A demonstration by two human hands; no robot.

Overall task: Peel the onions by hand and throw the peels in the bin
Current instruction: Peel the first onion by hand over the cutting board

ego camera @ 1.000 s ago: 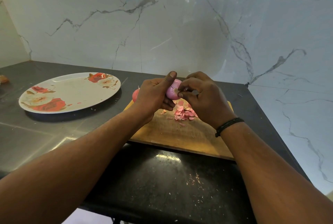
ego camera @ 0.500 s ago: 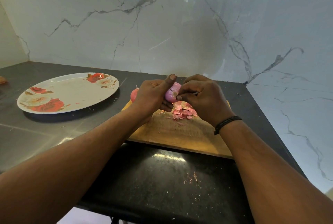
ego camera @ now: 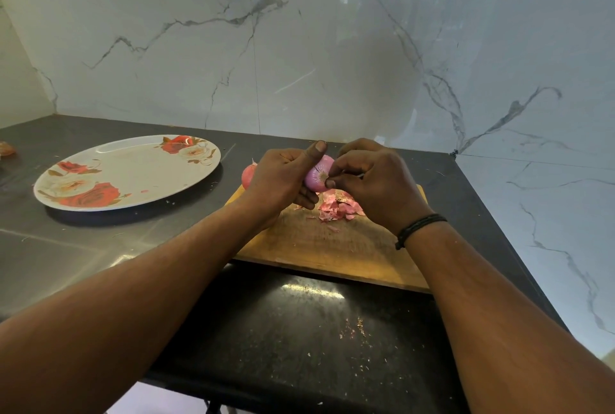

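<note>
My left hand (ego camera: 281, 177) grips a small purple onion (ego camera: 317, 174) above the wooden cutting board (ego camera: 319, 247), thumb lying over its top. My right hand (ego camera: 372, 177) pinches at the onion's root end with thumb and fingertips. A pile of pink onion peels (ego camera: 336, 204) lies on the board beneath the hands. A second, reddish onion (ego camera: 248, 175) rests at the board's far left corner, partly hidden by my left hand. No bin is in view.
A floral oval plate (ego camera: 126, 172) sits to the left on the dark countertop (ego camera: 66, 247). Marble walls close the back and right side. Small peel crumbs dot the black surface (ego camera: 352, 327) near the front edge.
My right fingers have shifted slightly on the onion's root end; the onion is turned a little so its root faces me. Both hands stay over the board.
</note>
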